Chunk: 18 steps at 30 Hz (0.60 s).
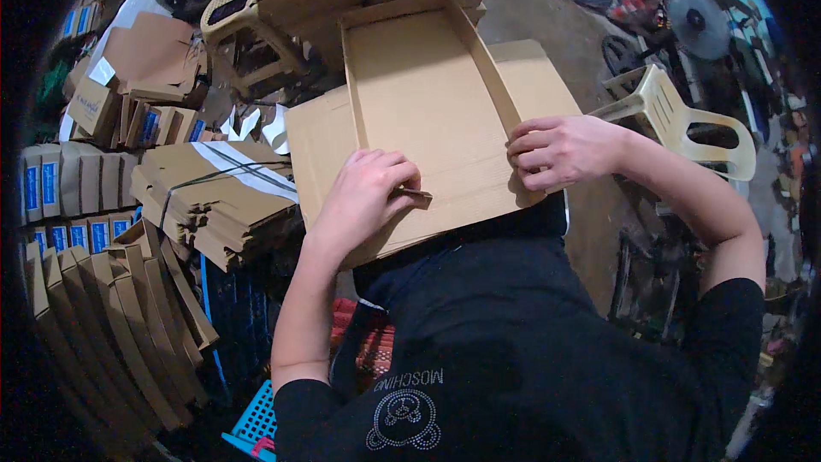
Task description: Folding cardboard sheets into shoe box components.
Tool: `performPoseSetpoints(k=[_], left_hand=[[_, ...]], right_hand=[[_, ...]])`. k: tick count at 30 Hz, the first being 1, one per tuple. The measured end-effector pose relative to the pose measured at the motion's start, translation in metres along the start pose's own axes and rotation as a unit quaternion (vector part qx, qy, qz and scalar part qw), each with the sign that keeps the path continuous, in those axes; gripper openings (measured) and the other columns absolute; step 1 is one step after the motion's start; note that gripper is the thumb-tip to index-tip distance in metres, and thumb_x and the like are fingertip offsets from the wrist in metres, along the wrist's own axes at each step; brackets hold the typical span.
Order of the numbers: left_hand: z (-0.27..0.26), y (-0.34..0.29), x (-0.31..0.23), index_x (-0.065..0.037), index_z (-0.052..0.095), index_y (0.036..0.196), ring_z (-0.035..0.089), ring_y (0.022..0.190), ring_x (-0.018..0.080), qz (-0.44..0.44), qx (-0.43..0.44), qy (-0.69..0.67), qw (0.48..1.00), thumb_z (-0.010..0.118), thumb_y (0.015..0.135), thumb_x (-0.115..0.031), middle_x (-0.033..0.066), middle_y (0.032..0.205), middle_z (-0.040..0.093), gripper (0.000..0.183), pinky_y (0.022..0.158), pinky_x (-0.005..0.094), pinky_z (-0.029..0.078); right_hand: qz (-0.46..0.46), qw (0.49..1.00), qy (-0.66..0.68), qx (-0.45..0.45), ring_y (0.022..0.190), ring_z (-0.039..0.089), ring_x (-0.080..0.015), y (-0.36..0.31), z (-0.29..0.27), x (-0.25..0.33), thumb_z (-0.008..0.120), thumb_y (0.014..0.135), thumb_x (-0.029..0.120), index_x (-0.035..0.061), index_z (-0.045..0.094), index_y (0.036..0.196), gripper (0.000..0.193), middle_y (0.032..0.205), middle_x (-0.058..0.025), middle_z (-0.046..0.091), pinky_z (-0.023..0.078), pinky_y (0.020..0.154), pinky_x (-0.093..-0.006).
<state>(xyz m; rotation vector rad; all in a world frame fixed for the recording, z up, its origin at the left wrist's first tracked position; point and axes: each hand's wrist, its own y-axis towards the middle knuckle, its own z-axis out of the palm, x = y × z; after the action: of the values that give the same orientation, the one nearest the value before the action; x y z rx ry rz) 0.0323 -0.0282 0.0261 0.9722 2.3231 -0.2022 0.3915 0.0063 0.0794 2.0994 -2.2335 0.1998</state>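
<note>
A shallow brown cardboard tray [432, 90] lies in front of me, its far edge and long sides standing up and its near end flat. Under it is a flat cardboard sheet [313, 150] that sticks out on both sides. My left hand [368, 192] is closed at the near left corner, with a small cardboard flap [416, 198] between thumb and fingers. Whether that flap is joined to the tray I cannot tell. At the near right corner, the curled fingers of my right hand [560, 152] grip the end of the tray's right side wall.
To the left lies a strapped stack of flat cardboard [218, 192]; long folded cardboard pieces [111, 325] stand below it. A cream plastic stool [244, 34] is at far left, a cream plastic chair [676, 115] at right. A fan [694, 21] stands at far right.
</note>
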Motion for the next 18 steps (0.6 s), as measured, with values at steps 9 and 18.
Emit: performPoseSetpoints(k=[9, 18], left_hand=[[0.0, 0.002, 0.0, -0.01, 0.07, 0.095, 0.067, 0.099, 0.0286, -0.007, 0.021, 0.005, 1.0, 0.084, 0.084, -0.02, 0.0058, 0.095, 0.069, 0.02, 0.093, 0.0424, 0.048], [0.004, 0.002, 0.0, -0.01, 0.07, 0.096, 0.068, 0.1, 0.0283, 0.004, 0.005, 0.01, 1.0, 0.083, 0.085, -0.02, 0.0055, 0.097, 0.07, 0.02, 0.093, 0.042, 0.047]], right_hand=[[-0.017, 0.999, 0.017, 0.03, 0.121, 0.063, -0.0289, 0.007, -0.003, -0.003, 0.073, 0.086, 0.031, 0.0105, 0.061, 0.098, 0.026, 0.111, -0.006, 0.065, 0.049, 0.115, -0.0501], [-0.071, 0.988, 0.059, 0.122, 0.106, 0.063, -0.0211, 0.034, 0.007, -0.013, 0.07, 0.095, 0.037, 0.0182, 0.071, 0.103, 0.021, 0.11, 0.0035, 0.068, 0.052, 0.091, -0.0409]])
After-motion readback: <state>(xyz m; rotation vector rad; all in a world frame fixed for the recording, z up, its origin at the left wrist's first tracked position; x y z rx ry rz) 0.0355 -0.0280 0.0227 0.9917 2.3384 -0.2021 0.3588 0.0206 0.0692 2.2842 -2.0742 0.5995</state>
